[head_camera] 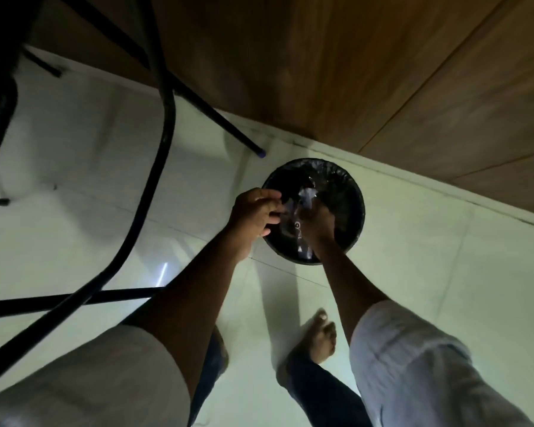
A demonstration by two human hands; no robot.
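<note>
A round black bin (350,192) with a dark plastic liner stands on the pale tiled floor by the wall. Both my hands reach into its mouth. My left hand (255,215) is at the bin's left rim, its fingers curled round a fold of the dark liner (285,201). My right hand (316,223) is lower inside the bin, and its fingers are hidden in the dim light. Pale crumpled scraps (305,195) lie in the bin between the hands.
A black metal chair frame (164,124) stands at the left, one leg tip (260,154) close to the bin. A wooden panel wall (367,66) runs behind. My bare foot (316,339) is on the tiles in front of the bin.
</note>
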